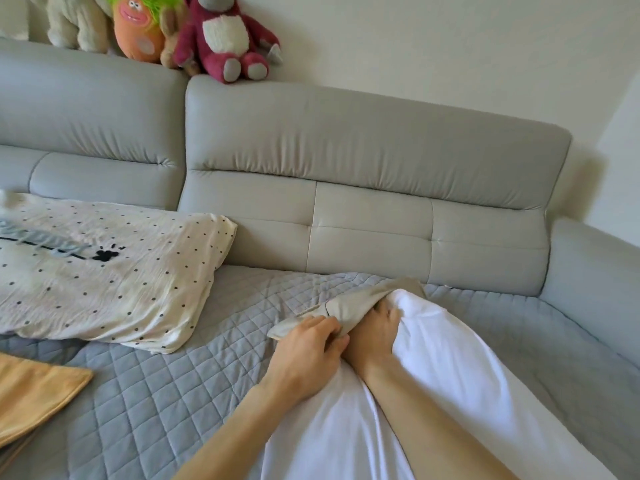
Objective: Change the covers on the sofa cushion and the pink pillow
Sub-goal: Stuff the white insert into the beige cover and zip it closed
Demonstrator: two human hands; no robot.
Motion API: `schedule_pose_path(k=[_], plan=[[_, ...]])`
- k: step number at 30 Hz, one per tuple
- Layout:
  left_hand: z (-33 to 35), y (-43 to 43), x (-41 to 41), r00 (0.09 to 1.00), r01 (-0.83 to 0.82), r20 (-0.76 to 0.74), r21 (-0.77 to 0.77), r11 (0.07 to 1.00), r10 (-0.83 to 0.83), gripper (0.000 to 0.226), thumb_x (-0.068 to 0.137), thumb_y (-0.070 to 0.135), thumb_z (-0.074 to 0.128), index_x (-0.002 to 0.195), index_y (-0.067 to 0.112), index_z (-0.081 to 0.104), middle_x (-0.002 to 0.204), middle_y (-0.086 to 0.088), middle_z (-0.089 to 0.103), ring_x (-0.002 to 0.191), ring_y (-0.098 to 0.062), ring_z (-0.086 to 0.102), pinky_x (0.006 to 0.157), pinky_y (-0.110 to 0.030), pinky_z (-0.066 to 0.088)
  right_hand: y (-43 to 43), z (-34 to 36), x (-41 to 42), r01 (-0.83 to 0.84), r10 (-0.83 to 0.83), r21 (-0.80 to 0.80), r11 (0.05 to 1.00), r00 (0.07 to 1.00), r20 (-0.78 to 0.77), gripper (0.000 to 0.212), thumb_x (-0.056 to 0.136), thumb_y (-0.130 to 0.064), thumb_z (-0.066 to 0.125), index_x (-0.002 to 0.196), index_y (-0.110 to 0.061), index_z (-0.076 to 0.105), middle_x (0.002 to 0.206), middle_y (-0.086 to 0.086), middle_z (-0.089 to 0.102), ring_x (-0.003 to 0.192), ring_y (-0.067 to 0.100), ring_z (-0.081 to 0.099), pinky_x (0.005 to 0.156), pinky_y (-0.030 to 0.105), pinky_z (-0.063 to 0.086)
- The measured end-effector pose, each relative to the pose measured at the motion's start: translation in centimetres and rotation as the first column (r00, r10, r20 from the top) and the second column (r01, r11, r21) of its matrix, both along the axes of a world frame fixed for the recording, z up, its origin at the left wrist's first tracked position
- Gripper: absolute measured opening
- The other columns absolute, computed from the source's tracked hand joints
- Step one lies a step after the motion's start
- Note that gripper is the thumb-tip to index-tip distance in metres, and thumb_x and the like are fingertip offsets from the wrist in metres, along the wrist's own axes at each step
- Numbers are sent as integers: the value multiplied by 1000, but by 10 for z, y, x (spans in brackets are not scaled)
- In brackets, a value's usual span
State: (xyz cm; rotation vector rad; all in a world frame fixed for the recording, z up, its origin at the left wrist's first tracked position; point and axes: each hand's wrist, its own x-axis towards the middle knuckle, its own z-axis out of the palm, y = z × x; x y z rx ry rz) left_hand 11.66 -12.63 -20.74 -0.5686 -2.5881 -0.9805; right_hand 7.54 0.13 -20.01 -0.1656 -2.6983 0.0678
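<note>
Both my hands work one plump white cushion insert (450,368) on the grey quilted sofa seat (166,393): left hand (304,355) pinches one beige fabric cover (349,306); right hand (374,334) grips the insert, fingertips hidden inside. Left of it lie one dotted cream pillow (104,271), one orange cushion (31,396), cropped. Four plush toys (225,36) sit above.

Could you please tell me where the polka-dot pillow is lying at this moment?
The polka-dot pillow lies on the quilted seat cover at the left of the head view, against the sofa backrest, left of both hands.

pillow (104,268) left on sofa seat (166,393); cushion (450,375) right; toys (221,36) on backrest (346,140).
</note>
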Motion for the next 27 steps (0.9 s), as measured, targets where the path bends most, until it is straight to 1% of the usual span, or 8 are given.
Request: schedule_pose_path(k=[6, 10, 13, 17, 20, 22, 25, 27], plan=[[-35, -44, -6, 963, -185, 191, -57, 981, 193, 7, 101, 35, 43, 94, 33, 43, 102, 13, 53, 90, -14, 54, 69, -34, 45, -3, 16, 35, -437, 382, 9, 900, 797, 467, 69, 83, -71, 35, 133, -26, 50, 144, -1, 48, 136, 25, 35, 108, 48, 25], [-28, -50, 2, 967, -254, 19, -67, 965, 256, 11, 99, 41, 49, 106, 35, 56, 104, 15, 58, 93, -12, 58, 68, -32, 49, 16, 9, 85, -471, 513, -247, 847, 846, 146, 61, 90, -51, 51, 143, -24, 42, 149, -8, 40, 137, 15, 38, 109, 33, 31], [-12, -41, 5, 935, -312, -158, 51, 949, 316, 14, 97, 36, 57, 104, 28, 66, 99, 12, 62, 91, -14, 56, 64, -30, 46, 17, 7, 105, -439, 428, -21, 898, 885, -182, 42, 82, -50, 59, 115, -27, 65, 121, -8, 59, 118, 19, 52, 94, 35, 38], [7, -16, 10, 943, -203, -227, 192, 960, 244, 8, 95, 29, 63, 92, 22, 67, 88, 13, 61, 83, -10, 49, 64, -23, 38, 24, 4, 97, -531, 537, 159, 833, 843, 0, 55, 75, -36, 49, 126, -16, 59, 132, 0, 57, 129, 22, 49, 95, 42, 38], [19, 1, 15, 891, -40, -447, 104, 994, 82, 13, 93, 23, 64, 82, 16, 63, 80, 7, 58, 79, -15, 48, 68, -23, 39, 16, -7, 64, -405, 447, 268, 874, 887, -119, 35, 93, -25, 32, 105, -12, 63, 106, 4, 62, 109, 18, 49, 96, 31, 36], [16, 10, 19, 862, 61, -504, -9, 998, -58, 15, 95, 25, 59, 84, 16, 62, 79, 5, 58, 78, -19, 51, 69, -30, 44, -8, -23, 66, -396, 375, 39, 917, 894, 246, 39, 103, -14, 29, 87, -18, 65, 86, -1, 63, 97, 11, 46, 102, 18, 31], [-4, 5, 14, 926, -3, -378, -48, 999, -15, 17, 96, 34, 52, 85, 22, 57, 80, 10, 57, 79, -17, 52, 67, -34, 46, -27, -18, 51, -375, 488, -370, 850, 826, 284, 22, 86, 8, 57, 98, -7, 65, 103, 12, 67, 108, 29, 56, 98, 26, 42], [-14, -14, 8, 944, -229, -240, 18, 973, 226, 18, 97, 33, 52, 86, 20, 56, 84, 7, 59, 82, -21, 55, 68, -36, 46, -32, -19, 36, -535, 523, 36, 844, 837, 160, 44, 88, -12, 58, 131, -13, 54, 135, 5, 56, 127, 26, 46, 105, 32, 33]])
